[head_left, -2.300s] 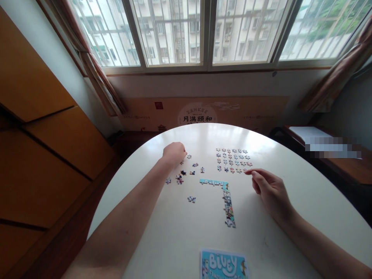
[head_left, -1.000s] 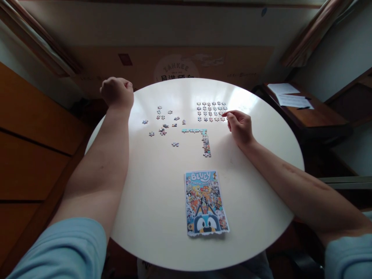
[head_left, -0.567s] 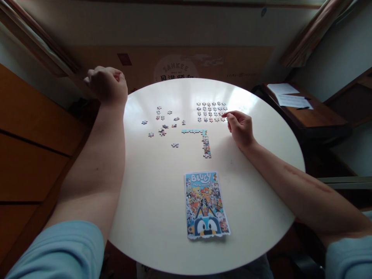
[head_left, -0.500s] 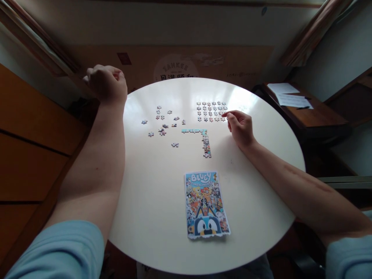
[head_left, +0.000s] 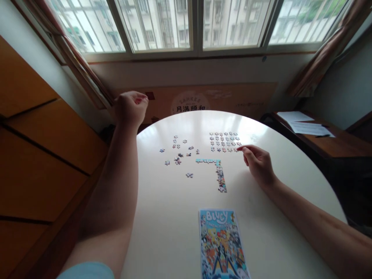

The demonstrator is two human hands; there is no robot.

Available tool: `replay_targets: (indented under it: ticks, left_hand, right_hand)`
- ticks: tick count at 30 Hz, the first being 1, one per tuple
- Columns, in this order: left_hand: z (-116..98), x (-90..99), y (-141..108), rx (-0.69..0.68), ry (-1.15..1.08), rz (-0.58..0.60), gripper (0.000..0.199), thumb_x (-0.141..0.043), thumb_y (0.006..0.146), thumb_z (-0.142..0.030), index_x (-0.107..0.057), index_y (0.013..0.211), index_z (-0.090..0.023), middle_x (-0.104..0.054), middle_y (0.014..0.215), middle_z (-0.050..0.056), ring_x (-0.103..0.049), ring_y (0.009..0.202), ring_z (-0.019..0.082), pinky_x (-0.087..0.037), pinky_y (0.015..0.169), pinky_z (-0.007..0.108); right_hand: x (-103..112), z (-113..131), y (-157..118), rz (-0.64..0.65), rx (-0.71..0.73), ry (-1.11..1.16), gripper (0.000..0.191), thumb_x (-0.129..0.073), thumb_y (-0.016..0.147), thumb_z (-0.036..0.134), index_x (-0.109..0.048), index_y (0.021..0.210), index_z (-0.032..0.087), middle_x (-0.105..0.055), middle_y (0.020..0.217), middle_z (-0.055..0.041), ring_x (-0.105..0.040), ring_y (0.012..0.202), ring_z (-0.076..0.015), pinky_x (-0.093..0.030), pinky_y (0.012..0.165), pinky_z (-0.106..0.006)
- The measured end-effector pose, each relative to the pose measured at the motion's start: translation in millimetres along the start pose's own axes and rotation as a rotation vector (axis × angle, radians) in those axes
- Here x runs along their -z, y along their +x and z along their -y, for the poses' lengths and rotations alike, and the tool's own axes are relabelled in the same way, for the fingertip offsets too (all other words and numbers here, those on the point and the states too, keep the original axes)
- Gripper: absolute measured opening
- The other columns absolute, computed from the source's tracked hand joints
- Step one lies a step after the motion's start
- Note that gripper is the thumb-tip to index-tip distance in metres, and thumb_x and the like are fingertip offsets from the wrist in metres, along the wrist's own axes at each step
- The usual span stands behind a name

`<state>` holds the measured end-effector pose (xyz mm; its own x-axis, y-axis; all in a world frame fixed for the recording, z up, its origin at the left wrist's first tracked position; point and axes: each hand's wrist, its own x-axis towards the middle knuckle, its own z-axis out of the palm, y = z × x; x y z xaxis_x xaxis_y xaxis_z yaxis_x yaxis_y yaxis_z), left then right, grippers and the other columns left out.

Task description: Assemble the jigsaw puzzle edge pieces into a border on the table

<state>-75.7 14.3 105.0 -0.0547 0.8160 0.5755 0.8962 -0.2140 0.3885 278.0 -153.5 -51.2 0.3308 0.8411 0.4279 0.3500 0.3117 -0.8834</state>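
My left hand (head_left: 132,108) is raised beyond the table's left edge, its fingers curled together; whatever they may hold is hidden. My right hand (head_left: 258,161) hovers low over the table with the index finger stretched out and the thumb apart from it. That fingertip reaches the lower right corner of a grid of puzzle pieces (head_left: 221,143), at or touching the corner piece. Just below the grid lies a joined puzzle corner strip (head_left: 221,178), blue along its top arm. Loose puzzle pieces (head_left: 178,160) are scattered to its left.
A colourful picture sheet (head_left: 221,240) marked "Bluey" lies on the round white table (head_left: 162,228) nearest me. Behind the table stand a printed board (head_left: 226,100) and windows (head_left: 157,27). At right is a brown desk (head_left: 312,135) with papers (head_left: 308,128) and pens.
The camera has tilted up, bringing the windows into view and the table lower. My right index fingertip has shifted slightly to the grid's lower right corner. My left hand stays raised and closed.
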Motion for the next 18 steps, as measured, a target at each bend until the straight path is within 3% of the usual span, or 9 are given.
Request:
replay_targets:
  ticks: [1, 3, 5, 7, 12, 18]
  left_hand:
    - [3.4, -1.4, 1.5, 0.013, -0.023, 0.022, 0.034, -0.056, 0.093, -0.038, -0.072, 0.115, -0.017, -0.074, 0.106, 0.007, -0.067, 0.097, 0.020, -0.050, 0.089, 0.028]
    - [10.9, -6.9, 3.5, 0.037, -0.057, 0.201, 0.024, -0.067, 0.084, -0.035, -0.077, 0.101, -0.021, -0.077, 0.097, 0.003, -0.070, 0.090, 0.019, -0.053, 0.081, 0.025]
    - [17.6, -14.6, 3.3, 0.068, -0.043, 0.409, 0.021, -0.071, 0.079, -0.032, -0.079, 0.097, -0.023, -0.078, 0.096, 0.002, -0.071, 0.089, 0.019, -0.053, 0.076, 0.024]
    - [23.1, -23.7, 1.4, 0.106, 0.025, 0.535, 0.023, -0.074, 0.076, -0.029, -0.079, 0.097, -0.023, -0.078, 0.097, 0.003, -0.072, 0.089, 0.021, -0.054, 0.075, 0.024]
    - [37.4, -50.3, -4.5, 0.181, 0.018, 0.693, 0.026, -0.072, 0.077, -0.025, -0.079, 0.102, -0.023, -0.078, 0.104, 0.004, -0.071, 0.094, 0.021, -0.052, 0.076, 0.023]
    - [52.5, -74.8, -9.9, 0.203, 0.051, 0.754, 0.021, -0.071, 0.076, -0.022, -0.079, 0.096, -0.021, -0.078, 0.100, 0.006, -0.071, 0.091, 0.020, -0.051, 0.073, 0.022]
  right_hand:
    - [0.1, -0.5, -0.9, 0.024, -0.007, 0.001, 0.026, -0.057, 0.093, 0.036, -0.074, 0.089, 0.016, -0.048, 0.055, 0.0031, -0.042, 0.051, -0.0115, -0.032, 0.049, -0.025]
    - [0.1, -1.8, -1.8, 0.037, -0.012, 0.006, 0.028, -0.057, 0.093, 0.038, -0.074, 0.090, 0.016, -0.046, 0.053, 0.0038, -0.040, 0.050, -0.0117, -0.031, 0.049, -0.025]
    - [-0.2, -2.8, -2.0, 0.043, -0.029, 0.005, 0.030, -0.058, 0.093, 0.040, -0.074, 0.092, 0.015, -0.045, 0.053, 0.0037, -0.041, 0.051, -0.0121, -0.032, 0.049, -0.025]
    - [-0.6, -3.4, -2.1, 0.045, -0.048, 0.001, 0.031, -0.058, 0.092, 0.042, -0.074, 0.092, 0.015, -0.047, 0.054, 0.0030, -0.042, 0.051, -0.0126, -0.032, 0.048, -0.026]
    - [-0.7, -4.3, -3.7, 0.049, -0.063, -0.052, 0.031, -0.060, 0.090, 0.044, -0.075, 0.090, 0.017, -0.045, 0.053, 0.0028, -0.040, 0.050, -0.0136, -0.032, 0.048, -0.027]
    - [-0.4, -8.2, -4.8, 0.064, -0.141, -0.015, 0.032, -0.061, 0.090, 0.046, -0.075, 0.091, 0.018, -0.043, 0.054, 0.0024, -0.039, 0.049, -0.0134, -0.032, 0.045, -0.026]
